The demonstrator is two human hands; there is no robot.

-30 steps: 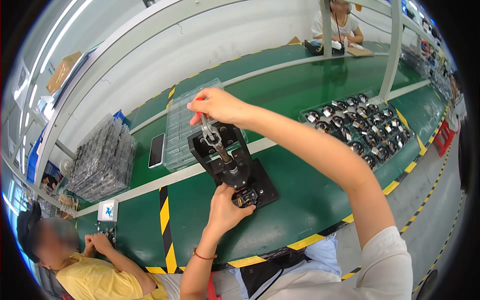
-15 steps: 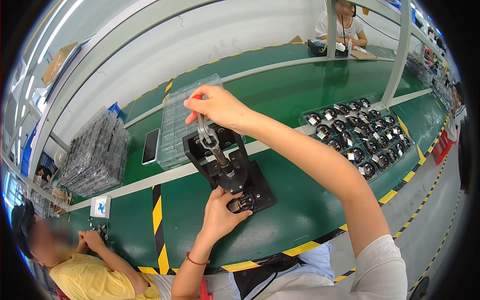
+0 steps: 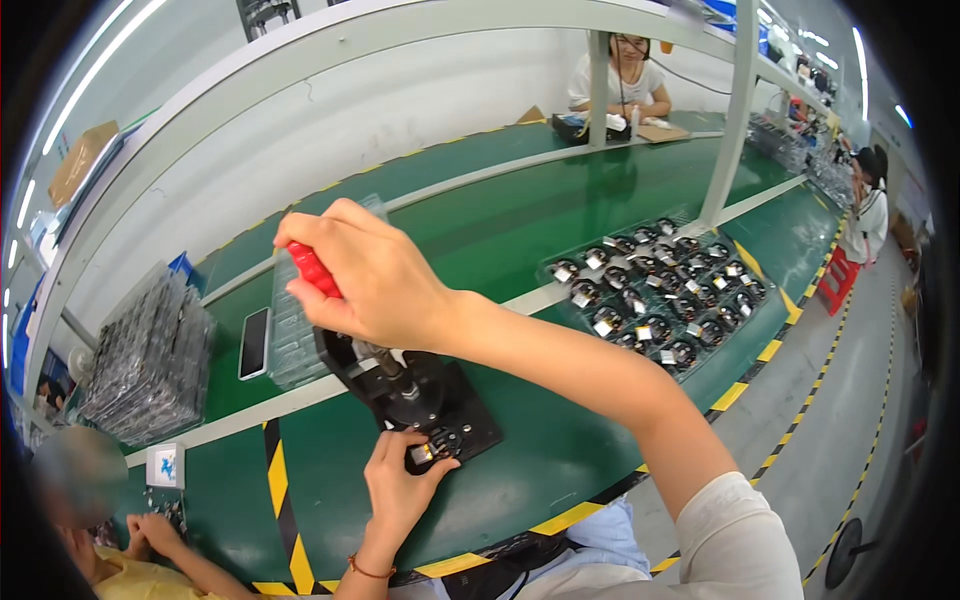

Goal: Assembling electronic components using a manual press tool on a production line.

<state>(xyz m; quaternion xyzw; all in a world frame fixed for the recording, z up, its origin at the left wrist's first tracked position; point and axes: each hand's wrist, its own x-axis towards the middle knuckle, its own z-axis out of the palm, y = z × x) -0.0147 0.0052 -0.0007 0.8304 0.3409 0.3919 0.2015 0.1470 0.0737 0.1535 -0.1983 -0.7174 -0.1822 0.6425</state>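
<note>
My right hand [image 3: 385, 285] is wrapped round the red handle [image 3: 313, 270] of a black bench-mounted hand press [image 3: 470, 405]. Its lever linkage is partly hidden beneath that hand. Low at the front of the press, the thumb and fingers of my left hand [image 3: 395, 492] hold a small round black component [image 3: 442, 443] with a silvery, yellowish piece on it. The component sits at the base plate, just in front of the press's round plunger head. Whether the plunger touches it I cannot tell.
On the right lies a clear tray [image 3: 548, 270] with several similar round components. Beside the press are stacked clear trays [image 3: 295, 335], a phone [image 3: 255, 343] and a taller tray stack [image 3: 150, 365]. A co-worker's hands [image 3: 152, 535] are at lower left; another person sits across the bench.
My right hand and the red handle have risen closer to the camera and swung toward me. My left hand keeps hold of the component. The whole view has shifted.
</note>
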